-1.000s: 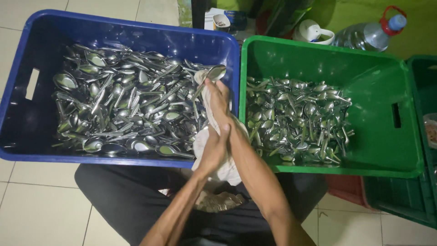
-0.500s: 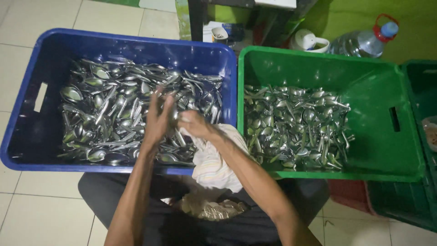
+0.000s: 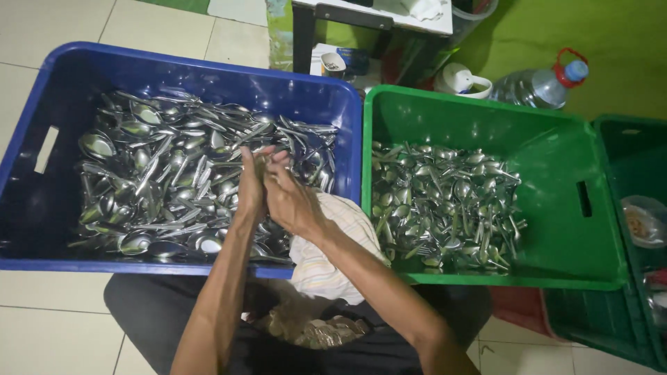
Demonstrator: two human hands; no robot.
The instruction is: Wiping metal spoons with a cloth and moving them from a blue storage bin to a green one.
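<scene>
From the head camera, both hands are now working over the right part of the blue crate, which is sitting on the tiled floor and is heaped with wet-looking metal spoons. A second ago the hands were raised over the wall shared by the two crates, wrapped in the striped cloth and rubbing something inside it. Half a second ago they were already dropping toward the blue crate. Now the left hand is reaching into the pile with its fingers curled among the spoon handles; I cannot tell whether it is actually gripping one. The right hand is lying just beside it, touching it, fingers bent down toward the same spoons, and its grip is hidden too. The cloth is no longer around the hands: it is draped over the near rim of the blue crate and down onto the person's lap, under the right wrist.

The shift suggests one round of wiping is over and the hands are picking from the blue crate's heap again.

To the right, the green crate is holding a smaller, flatter layer of spoons. Beyond it, on the green floor, a plastic water bottle is lying near a white lidded container.
</scene>
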